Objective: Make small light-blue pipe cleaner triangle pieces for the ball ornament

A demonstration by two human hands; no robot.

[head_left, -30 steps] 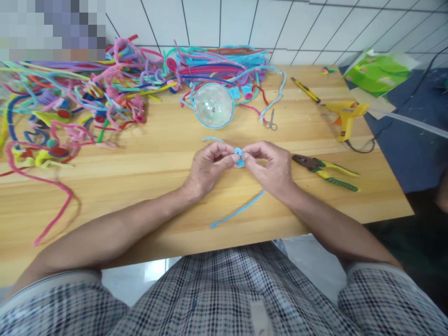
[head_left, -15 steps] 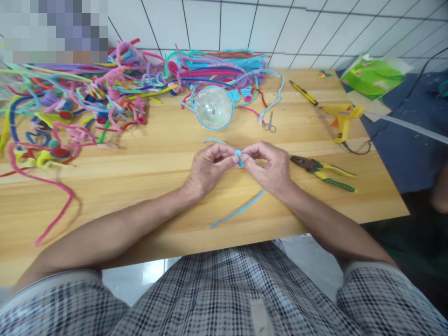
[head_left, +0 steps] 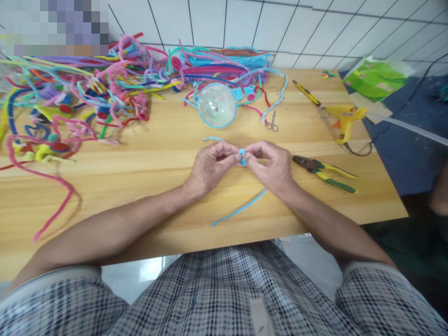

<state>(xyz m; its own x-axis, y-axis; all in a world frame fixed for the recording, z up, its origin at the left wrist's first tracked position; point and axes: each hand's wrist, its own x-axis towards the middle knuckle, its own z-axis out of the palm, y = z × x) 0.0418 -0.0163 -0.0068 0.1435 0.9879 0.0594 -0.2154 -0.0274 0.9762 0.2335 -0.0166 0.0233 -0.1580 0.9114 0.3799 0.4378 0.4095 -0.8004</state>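
Between my two hands, over the middle of the table, is a small coiled blue pipe cleaner (head_left: 242, 152). The fingertips of my left hand (head_left: 215, 165) pinch it from the left. From the other side, the thumb and forefinger of my right hand (head_left: 271, 165) are closed on it as well. A light blue tail (head_left: 212, 138) sticks out behind my left hand. Below my right wrist, a straight length of blue pipe cleaner (head_left: 239, 208) slants across the wood; whether it joins the coil is hidden.
Beyond my hands stands a clear round bowl (head_left: 217, 106) with small scissors (head_left: 273, 123) beside it. Pliers (head_left: 324, 173), a yellow glue gun (head_left: 345, 119) and a cutter knife (head_left: 306, 93) lie on the right. Tangled colourful pipe cleaners (head_left: 115, 86) cover the back left.
The view has shifted slightly. Both hands keep their pinch on the coiled blue pipe cleaner, with hardly any movement of the fingers.
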